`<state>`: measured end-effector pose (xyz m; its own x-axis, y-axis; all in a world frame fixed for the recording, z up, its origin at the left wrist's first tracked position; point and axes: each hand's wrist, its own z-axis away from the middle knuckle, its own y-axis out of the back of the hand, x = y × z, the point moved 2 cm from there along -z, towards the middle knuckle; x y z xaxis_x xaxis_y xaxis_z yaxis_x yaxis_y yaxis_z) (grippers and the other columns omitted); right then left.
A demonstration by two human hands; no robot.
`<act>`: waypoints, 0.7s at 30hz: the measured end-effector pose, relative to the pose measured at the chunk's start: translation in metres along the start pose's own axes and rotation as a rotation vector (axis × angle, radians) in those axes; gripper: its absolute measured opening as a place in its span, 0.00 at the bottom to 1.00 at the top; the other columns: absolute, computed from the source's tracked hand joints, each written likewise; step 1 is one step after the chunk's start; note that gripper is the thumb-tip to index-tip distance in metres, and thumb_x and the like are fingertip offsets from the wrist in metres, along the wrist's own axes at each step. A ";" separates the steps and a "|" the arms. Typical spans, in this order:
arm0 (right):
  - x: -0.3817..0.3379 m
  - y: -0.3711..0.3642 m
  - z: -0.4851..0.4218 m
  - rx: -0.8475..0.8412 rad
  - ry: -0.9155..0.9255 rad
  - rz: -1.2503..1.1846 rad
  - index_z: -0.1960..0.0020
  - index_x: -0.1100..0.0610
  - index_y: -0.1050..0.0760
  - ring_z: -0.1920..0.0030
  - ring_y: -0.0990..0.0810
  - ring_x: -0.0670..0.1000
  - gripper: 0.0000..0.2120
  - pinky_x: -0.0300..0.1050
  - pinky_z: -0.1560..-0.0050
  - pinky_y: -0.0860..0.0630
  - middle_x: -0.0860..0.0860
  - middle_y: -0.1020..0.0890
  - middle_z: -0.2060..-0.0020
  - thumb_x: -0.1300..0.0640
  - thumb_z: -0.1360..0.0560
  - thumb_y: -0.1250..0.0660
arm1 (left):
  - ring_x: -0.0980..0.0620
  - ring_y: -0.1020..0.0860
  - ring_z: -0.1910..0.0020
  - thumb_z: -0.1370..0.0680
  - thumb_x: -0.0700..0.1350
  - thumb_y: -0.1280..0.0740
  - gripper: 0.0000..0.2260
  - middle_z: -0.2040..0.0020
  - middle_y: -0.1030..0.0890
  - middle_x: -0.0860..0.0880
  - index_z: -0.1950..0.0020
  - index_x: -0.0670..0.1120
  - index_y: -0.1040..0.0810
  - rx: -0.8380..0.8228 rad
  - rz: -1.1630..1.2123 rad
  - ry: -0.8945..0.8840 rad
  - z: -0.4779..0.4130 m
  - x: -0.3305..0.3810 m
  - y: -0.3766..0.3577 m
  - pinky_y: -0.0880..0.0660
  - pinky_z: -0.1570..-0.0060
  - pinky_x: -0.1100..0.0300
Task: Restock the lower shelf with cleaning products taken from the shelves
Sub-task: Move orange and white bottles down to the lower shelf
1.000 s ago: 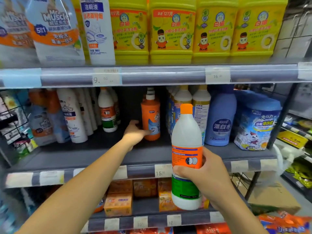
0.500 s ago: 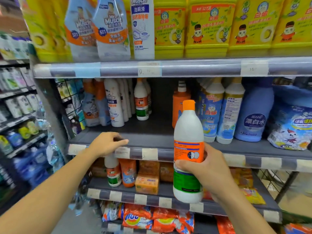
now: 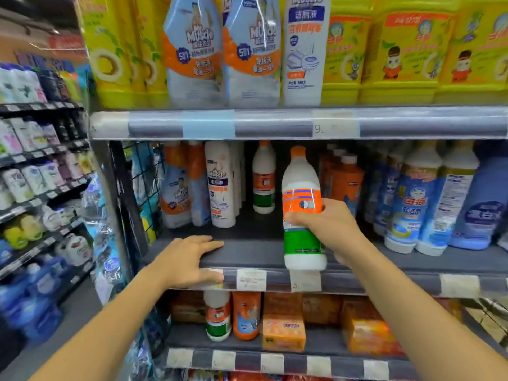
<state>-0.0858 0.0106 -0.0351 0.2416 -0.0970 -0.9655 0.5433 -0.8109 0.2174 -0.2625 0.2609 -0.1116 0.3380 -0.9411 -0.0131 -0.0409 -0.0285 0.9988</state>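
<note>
right hand (image 3: 327,229) gripping bottle (image 3: 302,204), upright

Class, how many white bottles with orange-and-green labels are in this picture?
3. One bottle in the right hand; one at the back of the middle shelf; one on the lower shelf, beside an orange bottle. More may be hidden behind.

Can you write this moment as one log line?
right hand: holds white bottle upright | left hand: rests flat on shelf edge | lower shelf: bottle not placed yet
</note>
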 end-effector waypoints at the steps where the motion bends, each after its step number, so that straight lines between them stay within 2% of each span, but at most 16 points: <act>1: -0.001 -0.006 -0.012 0.028 0.002 0.000 0.59 0.53 0.18 0.67 0.15 0.46 0.14 0.38 0.69 0.24 0.47 0.15 0.68 0.52 0.42 0.20 | 0.50 0.38 0.24 0.33 0.77 0.40 0.42 0.21 0.38 0.51 0.22 0.61 0.41 0.018 -0.010 -0.007 -0.002 -0.003 -0.002 0.39 0.30 0.50; 4: -0.004 -0.028 -0.043 0.094 0.040 0.024 0.59 0.53 0.19 0.68 0.16 0.44 0.15 0.37 0.68 0.24 0.47 0.15 0.68 0.53 0.43 0.19 | 0.52 0.38 0.24 0.33 0.79 0.44 0.43 0.21 0.37 0.52 0.22 0.61 0.42 0.084 -0.061 -0.027 -0.004 -0.009 -0.008 0.39 0.31 0.52; 8: -0.002 -0.059 -0.079 0.120 0.107 0.051 0.62 0.48 0.19 0.66 0.16 0.43 0.13 0.37 0.66 0.23 0.44 0.16 0.68 0.53 0.43 0.19 | 0.53 0.37 0.24 0.36 0.82 0.54 0.46 0.22 0.36 0.53 0.22 0.62 0.41 0.199 -0.078 -0.027 -0.003 -0.010 -0.017 0.37 0.29 0.55; 11: 0.007 -0.075 -0.102 0.167 0.099 0.104 0.48 0.50 0.24 0.56 0.19 0.48 0.26 0.43 0.55 0.24 0.47 0.19 0.56 0.50 0.42 0.19 | 0.54 0.39 0.23 0.37 0.82 0.57 0.47 0.22 0.37 0.54 0.22 0.62 0.43 0.234 -0.076 -0.002 -0.005 -0.008 -0.023 0.37 0.29 0.54; 13: 0.016 -0.083 -0.114 0.205 0.095 0.087 0.43 0.52 0.29 0.52 0.21 0.49 0.32 0.44 0.53 0.25 0.48 0.20 0.50 0.50 0.42 0.19 | 0.53 0.39 0.23 0.37 0.82 0.58 0.47 0.22 0.37 0.54 0.22 0.62 0.42 0.251 -0.086 0.002 -0.006 -0.007 -0.024 0.36 0.28 0.54; 21: 0.040 -0.106 -0.137 0.250 0.165 0.077 0.38 0.54 0.34 0.47 0.23 0.51 0.35 0.43 0.49 0.28 0.53 0.22 0.44 0.54 0.38 0.20 | 0.52 0.38 0.23 0.36 0.81 0.57 0.47 0.23 0.35 0.52 0.22 0.59 0.39 0.263 -0.089 0.003 -0.006 -0.006 -0.025 0.35 0.28 0.52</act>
<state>-0.0236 0.1715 -0.0776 0.4130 -0.0852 -0.9067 0.3085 -0.9237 0.2273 -0.2578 0.2689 -0.1364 0.3544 -0.9298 -0.0994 -0.2536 -0.1979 0.9469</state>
